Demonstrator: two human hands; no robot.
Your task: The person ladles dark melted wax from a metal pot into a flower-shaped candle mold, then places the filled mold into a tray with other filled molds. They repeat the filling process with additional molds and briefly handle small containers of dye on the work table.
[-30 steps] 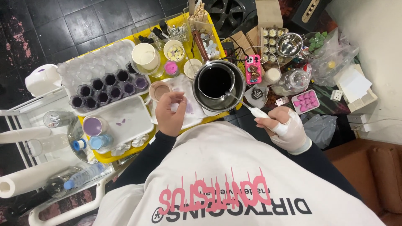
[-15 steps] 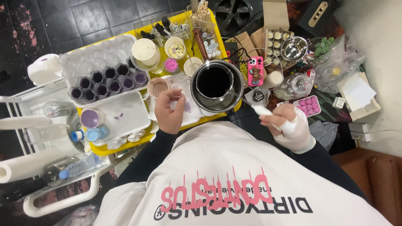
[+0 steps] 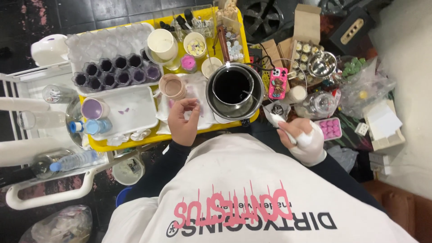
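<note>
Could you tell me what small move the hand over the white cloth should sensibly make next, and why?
Probably lower the left hand a little onto the white cloth: its curled fingers hover just above it beside the dark pot, while the bandaged right hand is occupied with a crumpled white tissue.

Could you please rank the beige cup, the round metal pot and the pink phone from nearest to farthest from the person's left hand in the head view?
From the left hand:
1. Beige cup, just above it.
2. Round metal pot, to its right.
3. Pink phone, beyond the pot, off the tray.
</note>
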